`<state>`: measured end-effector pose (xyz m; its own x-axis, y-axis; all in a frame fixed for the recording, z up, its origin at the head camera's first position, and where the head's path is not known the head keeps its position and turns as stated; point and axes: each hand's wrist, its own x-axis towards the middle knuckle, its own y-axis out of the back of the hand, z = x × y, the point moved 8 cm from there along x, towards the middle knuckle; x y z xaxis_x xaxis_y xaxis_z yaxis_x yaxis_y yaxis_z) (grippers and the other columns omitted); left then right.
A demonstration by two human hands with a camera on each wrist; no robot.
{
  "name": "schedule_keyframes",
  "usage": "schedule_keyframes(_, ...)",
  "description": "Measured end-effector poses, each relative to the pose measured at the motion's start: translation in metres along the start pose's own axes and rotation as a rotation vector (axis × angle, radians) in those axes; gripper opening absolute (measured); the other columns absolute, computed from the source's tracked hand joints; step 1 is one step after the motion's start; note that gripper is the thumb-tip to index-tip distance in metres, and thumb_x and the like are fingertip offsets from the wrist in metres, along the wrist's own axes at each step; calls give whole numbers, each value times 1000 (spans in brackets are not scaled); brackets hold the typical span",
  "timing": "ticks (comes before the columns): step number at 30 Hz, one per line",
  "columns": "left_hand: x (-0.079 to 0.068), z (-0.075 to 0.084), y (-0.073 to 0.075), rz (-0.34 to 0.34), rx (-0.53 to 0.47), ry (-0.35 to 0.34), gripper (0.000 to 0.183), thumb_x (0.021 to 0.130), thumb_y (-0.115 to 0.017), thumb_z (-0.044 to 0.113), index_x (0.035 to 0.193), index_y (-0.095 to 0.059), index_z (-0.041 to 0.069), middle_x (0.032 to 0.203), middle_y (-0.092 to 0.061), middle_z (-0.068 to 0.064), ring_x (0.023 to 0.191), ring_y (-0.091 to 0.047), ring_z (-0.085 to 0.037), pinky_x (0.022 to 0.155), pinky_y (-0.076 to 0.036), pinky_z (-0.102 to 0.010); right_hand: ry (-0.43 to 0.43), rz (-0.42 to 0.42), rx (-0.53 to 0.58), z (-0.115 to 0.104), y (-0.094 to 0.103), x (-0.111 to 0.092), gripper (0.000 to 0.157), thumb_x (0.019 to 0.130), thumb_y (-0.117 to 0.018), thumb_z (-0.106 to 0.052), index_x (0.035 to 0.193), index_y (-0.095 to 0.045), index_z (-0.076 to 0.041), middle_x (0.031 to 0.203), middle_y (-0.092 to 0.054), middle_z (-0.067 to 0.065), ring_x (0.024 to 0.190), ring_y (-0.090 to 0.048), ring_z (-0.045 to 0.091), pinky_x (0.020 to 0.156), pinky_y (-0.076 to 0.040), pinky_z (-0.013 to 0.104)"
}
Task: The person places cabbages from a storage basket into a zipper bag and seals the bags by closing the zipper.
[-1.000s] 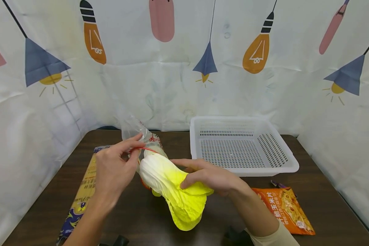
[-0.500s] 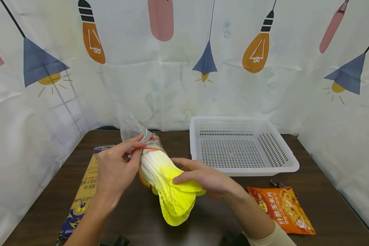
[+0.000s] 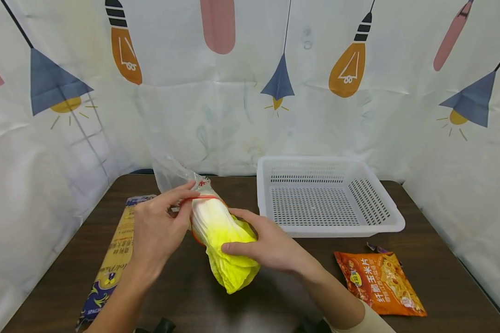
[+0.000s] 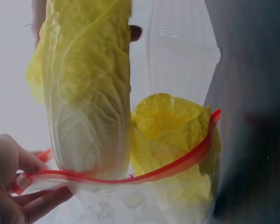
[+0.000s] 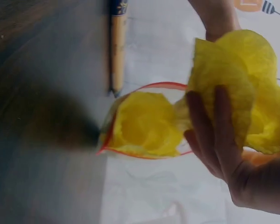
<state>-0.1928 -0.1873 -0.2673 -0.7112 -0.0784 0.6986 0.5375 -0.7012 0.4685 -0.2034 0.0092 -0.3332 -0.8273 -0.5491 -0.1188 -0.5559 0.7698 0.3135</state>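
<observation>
My right hand [image 3: 271, 243] grips a yellow-and-white napa cabbage [image 3: 227, 240], thumb on its near side and fingers on the far side. The cabbage's white base slants up and left into the mouth of a clear zip bag [image 3: 168, 171] with a red closure strip. My left hand [image 3: 160, 226] pinches the edge of this mouth between thumb and fingers. In the left wrist view, the base stands at the red strip [image 4: 177, 164], and a second yellow cabbage piece [image 4: 170, 121] sits in the bag beside it. The right wrist view shows that inner piece [image 5: 147, 123] through the mouth.
A white perforated plastic basket [image 3: 331, 230] stands at the back right. An orange snack packet [image 3: 383, 284] lies at the right, with a small purple item [image 3: 376, 248] behind it. A long yellow-and-blue spaghetti packet [image 3: 112, 261] lies along the left side of the dark table [image 3: 433, 259].
My right hand has moved left with the cabbage, bringing its base up to the bag's mouth and partly in. My left hand has stayed almost in place on the bag's edge.
</observation>
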Motion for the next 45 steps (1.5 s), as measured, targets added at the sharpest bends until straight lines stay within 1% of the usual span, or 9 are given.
schedule_keyframes(7, 0, 0, -4, -28, 25, -22, 18, 92, -74, 2, 108, -82, 7, 127, -75, 0, 104, -77, -28, 74, -43, 3, -96, -45, 358, 16, -3, 11, 57, 97, -69, -27, 147, -54, -5, 115, -70, 12, 89, -71, 19, 79, -60, 32)
schedule_keyframes(11, -1, -1, -6, -43, 36, -18, 18, 92, -74, 2, 108, -82, 6, 128, -75, -1, 105, -77, -29, 74, -41, 4, -161, -88, 490, 21, -11, 12, 56, 101, -64, -30, 148, -52, -3, 110, -69, 10, 88, -70, 18, 76, -60, 33)
schedule_keyframes(15, -1, -2, -7, -43, 32, -26, 18, 92, -74, 1, 108, -82, 6, 128, -74, 0, 106, -77, -29, 75, -41, 4, -195, -82, 562, 26, -16, 14, 57, 102, -63, -32, 148, -49, -3, 113, -66, 10, 92, -68, 19, 78, -60, 36)
schedule_keyframes(19, -1, -2, -8, -32, 21, -48, 20, 91, -76, 1, 109, -82, 6, 127, -75, -1, 104, -77, -28, 75, -43, 3, -155, -8, 490, 27, -14, 17, 59, 100, -68, -30, 149, -46, -5, 122, -63, 14, 96, -68, 23, 83, -62, 39)
schedule_keyframes(28, -2, -4, -11, -31, 16, -68, 25, 87, -80, 0, 111, -82, 6, 116, -79, -8, 95, -79, -26, 73, -47, 0, 26, 316, -213, 11, 4, 9, 79, 82, -88, -37, 146, -48, -14, 128, -66, 8, 100, -63, 22, 83, -57, 36)
schedule_keyframes(35, -2, -1, -13, -39, 11, -107, 22, 87, -80, -2, 107, -83, 6, 117, -79, -5, 90, -79, -24, 73, -43, 3, 122, 410, -489, -3, 4, 2, 80, 77, -93, -32, 144, -54, -15, 129, -70, 5, 106, -64, 23, 89, -56, 38)
schedule_keyframes(37, -2, 0, -13, -43, 5, -116, 22, 86, -80, -3, 106, -83, 7, 118, -79, -4, 90, -79, -23, 73, -44, 2, 127, 401, -472, -2, 5, 2, 75, 79, -91, -35, 142, -57, -14, 129, -71, 4, 104, -65, 21, 88, -57, 37)
schedule_keyframes(40, -2, 1, -16, -62, -6, -130, 24, 87, -79, -3, 108, -83, 8, 118, -79, -2, 89, -79, -21, 73, -47, 0, 100, 365, -358, 3, 9, 7, 67, 81, -87, -41, 138, -62, -14, 123, -72, 3, 97, -65, 19, 80, -57, 34)
schedule_keyframes(45, -2, 1, -18, -77, -15, -138, 25, 88, -78, -3, 110, -82, 8, 116, -79, -2, 87, -79, -20, 73, -50, -3, 13, 239, 36, 22, 7, 20, 62, 87, -82, -34, 138, -60, -7, 119, -68, 9, 94, -66, 21, 79, -60, 33)
